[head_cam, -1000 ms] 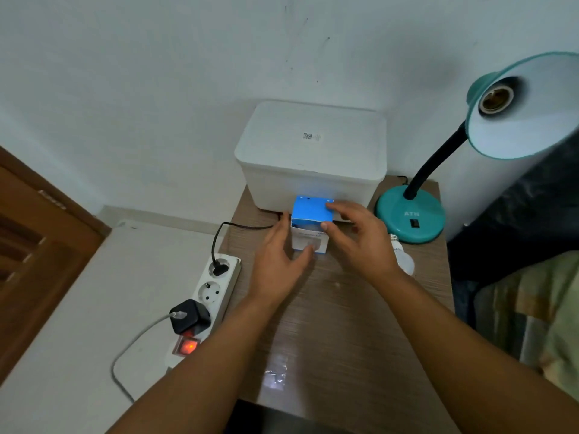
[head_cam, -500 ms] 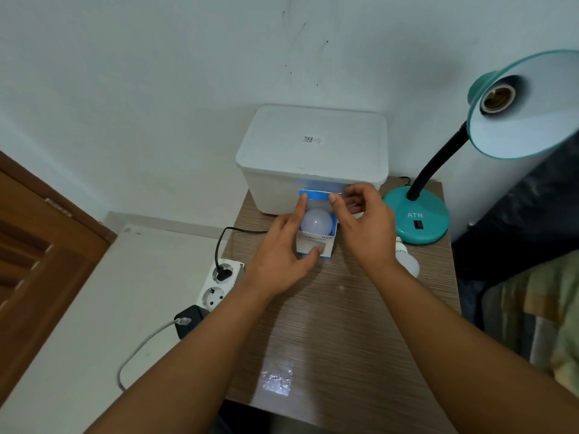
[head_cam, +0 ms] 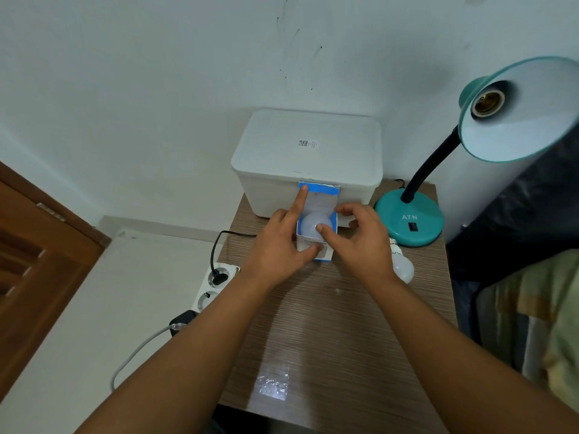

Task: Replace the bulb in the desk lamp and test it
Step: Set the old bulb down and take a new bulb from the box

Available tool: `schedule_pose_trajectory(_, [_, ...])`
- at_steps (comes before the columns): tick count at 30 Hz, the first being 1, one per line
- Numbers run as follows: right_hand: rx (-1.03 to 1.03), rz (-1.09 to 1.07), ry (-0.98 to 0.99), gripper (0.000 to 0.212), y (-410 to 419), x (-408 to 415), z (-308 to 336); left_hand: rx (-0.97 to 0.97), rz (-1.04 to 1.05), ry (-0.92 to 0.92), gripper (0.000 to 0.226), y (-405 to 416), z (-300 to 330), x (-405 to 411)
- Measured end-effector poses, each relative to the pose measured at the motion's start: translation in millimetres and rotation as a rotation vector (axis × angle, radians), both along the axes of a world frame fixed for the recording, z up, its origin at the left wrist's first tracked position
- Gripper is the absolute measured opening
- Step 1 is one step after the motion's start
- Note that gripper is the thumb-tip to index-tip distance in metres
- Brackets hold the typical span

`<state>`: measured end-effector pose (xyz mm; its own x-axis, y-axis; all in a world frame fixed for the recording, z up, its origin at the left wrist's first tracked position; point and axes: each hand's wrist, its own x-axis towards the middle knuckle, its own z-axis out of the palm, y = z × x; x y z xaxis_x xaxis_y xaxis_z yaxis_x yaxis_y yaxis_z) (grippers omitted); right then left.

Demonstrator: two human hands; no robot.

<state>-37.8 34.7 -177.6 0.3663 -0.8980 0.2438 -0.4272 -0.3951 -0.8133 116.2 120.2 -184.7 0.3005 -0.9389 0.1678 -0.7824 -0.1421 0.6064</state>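
A small blue-and-white bulb box stands open on the wooden table, its lid flap folded back. A white bulb sits inside it. My left hand grips the box's left side, index finger on the flap. My right hand is at the box's right, thumb touching the bulb's dome. A second white bulb lies on the table to the right. The teal desk lamp stands at the back right, with an empty socket in its shade.
A white lidded plastic container sits behind the box against the wall. A white power strip with a black plug and a charger lies left of the table. A wooden door is at far left, fabric at far right.
The box's lid went from shut to folded fully back, which exposed the bulb. My right thumb has come onto the bulb's dome. My left index finger now rests on the flap.
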Motion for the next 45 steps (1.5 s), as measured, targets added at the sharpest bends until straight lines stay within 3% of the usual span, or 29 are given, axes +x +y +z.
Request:
schedule_pose_trajectory(7, [0.099, 0.065, 0.17, 0.067, -8, 7, 0, -0.021, 0.011, 0.01, 0.107, -4, -5, 4])
schedule_pose_trajectory(18, [0.157, 0.051, 0.362, 0.064, -9, 16, 16, -0.021, -0.006, -0.003, 0.107, -5, -4, 6])
schedule_pose_trajectory(35, [0.366, 0.027, -0.019, 0.046, 0, -5, 51, 0.051, 0.017, -0.001, 0.117, -4, 0, 6])
schedule_pose_trajectory(45, [0.49, -0.041, -0.3, 0.038, 13, -49, 53, -0.051, 0.037, 0.03, 0.113, -5, 2, 1])
